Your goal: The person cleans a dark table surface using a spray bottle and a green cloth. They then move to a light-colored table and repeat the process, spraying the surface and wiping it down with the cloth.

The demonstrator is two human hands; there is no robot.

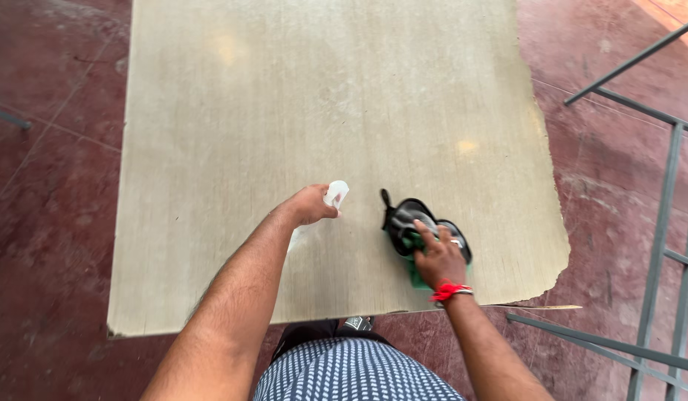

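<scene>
Left hand (308,204), at about 9 o'clock of the right, has its fingers clenched around a small white bottle (336,194); only the nozzle end shows past the knuckles, pointing toward 1 o'clock. Contents cannot be told. The bottle looks like smooth pale plastic.

Right hand (439,260) presses down on a green cloth (412,245), fingers curled and grasping the cloth against a black shoe (414,220). The shoe lies on the worktop (322,89) at roughly 5 o'clock of its centre, near the front edge, heel loop toward 11 o'clock. Its opening shows a grey lining; the cloth is partly tucked over and beside it. Upper is dark with a slight sheen.

A red thread band (448,291) wraps the right wrist; a ring sits on one finger.

Worktop: a flat, pale, matte board with faint streaks, and a ragged, chipped corner at 4 o'clock. Floor (47,223) beneath is dark red, worn and blotchy. Grey metal rails (660,223) stand at 3 o'clock.
</scene>
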